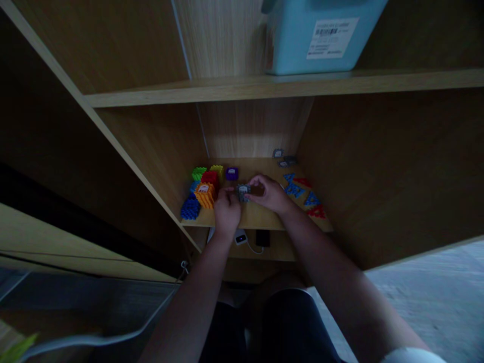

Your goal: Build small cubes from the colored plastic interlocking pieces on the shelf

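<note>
Nearest you, your dark-clothed knees (298, 325) sit in front of the cabinet, and on its low shelf (282, 250) lie a white device (241, 237) with a lit display and a black device (262, 238), a pale cable running between them. Above that, over the front of the next shelf (260, 218), your left hand (228, 212) has its fingers bent just beside the left edge of the grey stack (244, 189); you can't tell here whether they press on it. Your right hand (267, 193) has the stack's right edge between thumb and forefinger, tips drawn close on it, with a rounded gap behind them. So the stack sits between your two hands, at the fingertips rather than in the palm. Left of your left hand stand the orange stack (206, 196) and the dark blue stack (190, 207); to your right lie blue triangles (294, 189) and red triangles (316, 211). Farther in are the red stack (210, 177), the purple piece (232, 174), the green stack (199, 173) and the yellow stack (217, 171). Deepest, at the back right, rest loose grey squares (278, 153).
</note>
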Demonstrator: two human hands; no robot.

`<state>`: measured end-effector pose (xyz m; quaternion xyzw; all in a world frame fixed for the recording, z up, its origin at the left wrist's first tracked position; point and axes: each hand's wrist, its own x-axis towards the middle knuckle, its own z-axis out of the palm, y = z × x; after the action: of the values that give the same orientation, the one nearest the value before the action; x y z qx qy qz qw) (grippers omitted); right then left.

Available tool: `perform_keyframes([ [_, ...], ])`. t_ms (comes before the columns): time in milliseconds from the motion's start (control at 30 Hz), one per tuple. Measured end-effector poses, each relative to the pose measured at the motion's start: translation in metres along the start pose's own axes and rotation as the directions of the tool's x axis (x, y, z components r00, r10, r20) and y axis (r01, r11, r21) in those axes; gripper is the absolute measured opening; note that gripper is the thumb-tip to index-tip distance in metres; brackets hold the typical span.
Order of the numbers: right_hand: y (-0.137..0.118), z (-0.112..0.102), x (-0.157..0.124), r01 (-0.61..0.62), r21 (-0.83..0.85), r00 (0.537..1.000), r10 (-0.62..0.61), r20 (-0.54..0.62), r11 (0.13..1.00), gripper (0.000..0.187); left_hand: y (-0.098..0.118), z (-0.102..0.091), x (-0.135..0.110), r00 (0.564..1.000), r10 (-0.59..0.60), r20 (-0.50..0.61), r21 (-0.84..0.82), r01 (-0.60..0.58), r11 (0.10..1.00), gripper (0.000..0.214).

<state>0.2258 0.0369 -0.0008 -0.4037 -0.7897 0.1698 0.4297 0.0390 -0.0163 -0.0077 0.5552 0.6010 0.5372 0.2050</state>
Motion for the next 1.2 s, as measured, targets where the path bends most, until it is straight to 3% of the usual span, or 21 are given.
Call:
perform_keyframes([
  [400,0.005,0.002,-0.001,0.022,-0.006,1.0,-0.022,-0.005,1.0,0.033,0.004,0.001,0.001,1.0,0.026,0.002,0.147,-0.026,0.989,0.022],
  [933,0.002,0.0,-0.001,0.07,-0.005,0.997,-0.07,-0.015,0.998,0.03,0.002,0.002,0.0,0.999,0.042,0.002,0.185,-0.042,0.982,0.022],
  [1067,0.003,-0.003,0.002,0.046,-0.078,0.994,-0.053,-0.092,0.996,0.022,0.0,0.003,-0.001,0.999,0.039,-0.023,0.136,-0.035,0.99,0.021],
  [1200,0.014,-0.005,0.005,-0.095,-0.237,0.974,0.041,-0.223,0.967,0.022,0.003,0.002,-0.004,0.998,0.049,-0.044,0.09,-0.045,0.995,0.018],
])
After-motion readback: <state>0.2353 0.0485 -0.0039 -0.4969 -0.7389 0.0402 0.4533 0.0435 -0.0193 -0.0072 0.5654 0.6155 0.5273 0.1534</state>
